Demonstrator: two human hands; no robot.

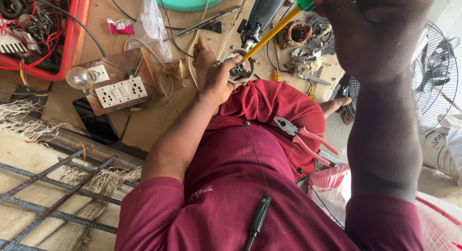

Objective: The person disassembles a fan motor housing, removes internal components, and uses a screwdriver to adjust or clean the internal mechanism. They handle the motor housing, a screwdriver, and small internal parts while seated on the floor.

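Two hands working above the red-clad lap: left hand (215, 73) pinching a round metal motor plate (240, 68) between thumb and fingers; right hand (373, 30) fisted around a yellow-shafted screwdriver (269, 37), tip touching that plate. Lying just right of the plate, motor parts (305, 42); below it, red-handled pliers (303, 135); left of it, a switchboard with bulb (113, 85).

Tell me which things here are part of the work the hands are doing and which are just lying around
In hand:
left hand grips the round metal motor part
right hand holds the yellow-shafted screwdriver, tip on that part

Lying about:
red-handled pliers on the lap
socket board with bulb
fan guard
red crate of wires
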